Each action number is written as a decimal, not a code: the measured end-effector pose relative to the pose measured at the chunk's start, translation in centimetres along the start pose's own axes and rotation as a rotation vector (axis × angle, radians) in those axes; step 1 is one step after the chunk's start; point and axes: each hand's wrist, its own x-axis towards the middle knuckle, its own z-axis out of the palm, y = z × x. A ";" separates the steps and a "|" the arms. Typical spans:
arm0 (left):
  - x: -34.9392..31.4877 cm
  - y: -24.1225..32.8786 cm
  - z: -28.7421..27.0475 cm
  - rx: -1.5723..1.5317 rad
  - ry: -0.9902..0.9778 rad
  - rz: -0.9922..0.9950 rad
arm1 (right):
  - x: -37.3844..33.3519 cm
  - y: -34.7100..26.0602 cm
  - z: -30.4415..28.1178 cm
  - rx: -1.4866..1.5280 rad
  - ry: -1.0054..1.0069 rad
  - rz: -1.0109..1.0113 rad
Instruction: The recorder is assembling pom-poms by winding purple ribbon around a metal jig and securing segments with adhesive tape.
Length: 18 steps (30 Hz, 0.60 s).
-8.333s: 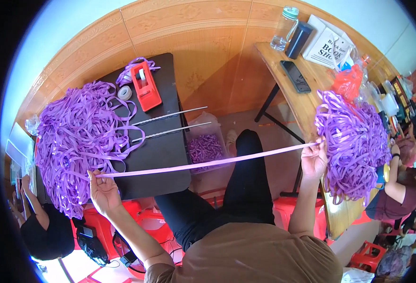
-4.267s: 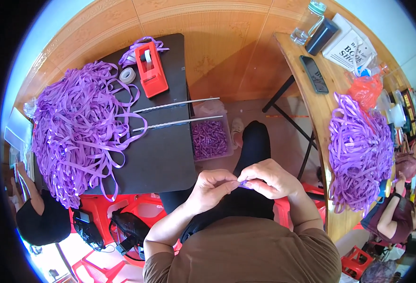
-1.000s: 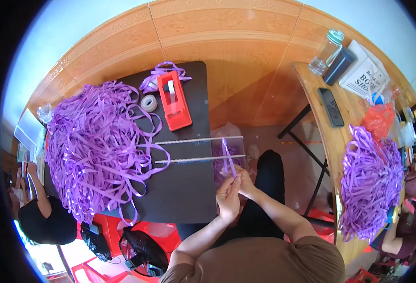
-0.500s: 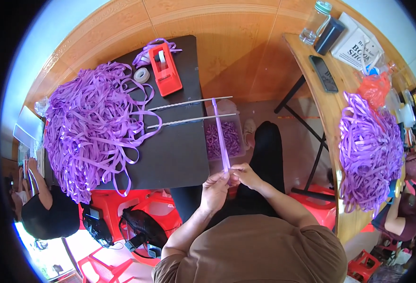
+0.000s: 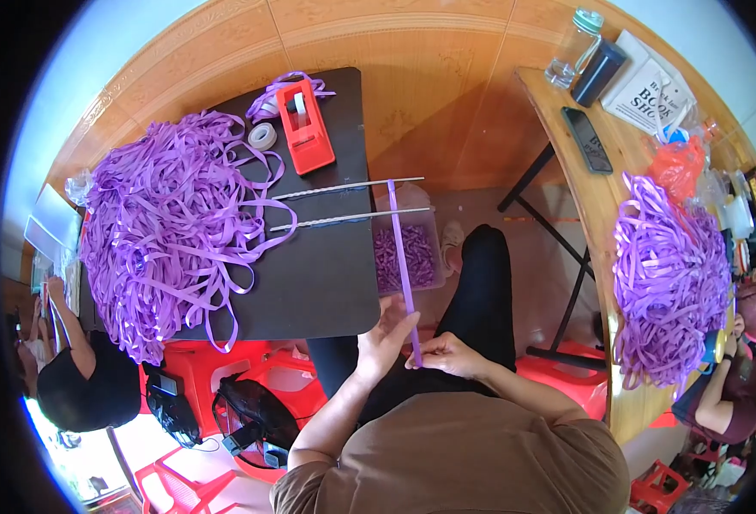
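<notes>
Wooden flooring runs under a black table on the left and a wooden bench on the right. Heaped on the table's left half is a big pile of purple ribbon — a second pile sits on the bench. A clear plastic tub at the table's right edge holds small purple pieces. Two metal rods jut over it. One purple ribbon strip runs lengthwise near to far, looped over the rods. The right hand pinches its near end; the left hand, fingers spread, rests just beside it.
</notes>
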 end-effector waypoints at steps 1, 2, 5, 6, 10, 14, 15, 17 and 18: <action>0.0 -0.5 -0.1 -0.113 -0.036 -0.109 | -0.1 -0.2 0.1 -0.002 -0.003 0.001; 0.1 -1.1 -0.3 -0.226 -0.073 -0.217 | -0.2 -0.3 0.2 -0.035 0.003 -0.016; 0.1 -1.5 -0.3 -0.279 -0.108 -0.262 | -0.4 -0.4 0.2 -0.124 0.015 -0.035; 0.0 -1.1 -0.3 -0.323 -0.115 -0.280 | -0.6 -1.0 0.4 -0.162 0.017 -0.060; 0.5 -1.2 -0.8 -0.511 -0.204 -0.449 | -1.2 -1.6 0.5 -0.148 -0.024 -0.085; 0.7 -1.5 -0.7 -0.550 -0.220 -0.471 | -1.0 -1.7 0.3 -0.163 -0.079 -0.095; 0.7 -1.5 -0.7 -0.550 -0.214 -0.441 | -1.0 -1.8 0.2 -0.163 -0.080 -0.094; 0.5 -1.2 -0.7 -0.546 -0.216 -0.443 | -0.9 -2.1 0.2 -0.273 -0.101 -0.080; 0.5 -1.1 -0.8 -0.542 -0.217 -0.441 | -0.7 -2.3 -0.5 -0.289 -0.097 -0.141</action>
